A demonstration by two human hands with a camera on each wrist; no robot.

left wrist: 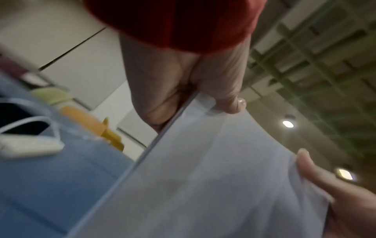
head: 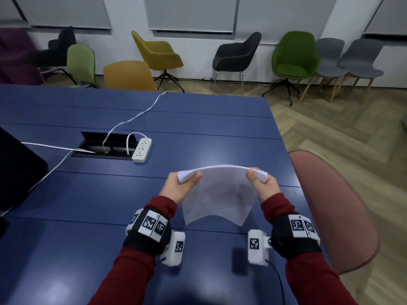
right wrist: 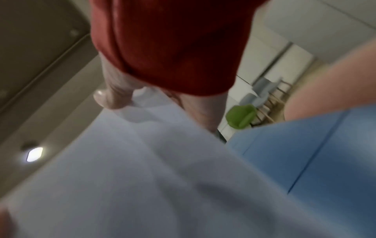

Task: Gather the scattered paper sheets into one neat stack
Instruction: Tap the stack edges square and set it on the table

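Note:
A stack of white paper sheets (head: 218, 194) hangs upright above the blue table (head: 88, 194), its top edge bowed upward and its lower edge just above the surface. My left hand (head: 189, 179) pinches the stack's top left corner, thumb on the near face. My right hand (head: 256, 178) pinches the top right corner the same way. In the left wrist view the paper (left wrist: 203, 177) fills the lower frame, with my left thumb (left wrist: 315, 173) on it. The right wrist view, blurred, shows the same sheets (right wrist: 142, 177). No loose sheets lie on the table.
A white power strip (head: 142, 150) with its cord lies beside an open cable hatch (head: 105, 146) at mid-table. A black object (head: 17, 168) sits at the left edge. A pink chair (head: 330, 205) stands against the table's right side. Several chairs line the far wall.

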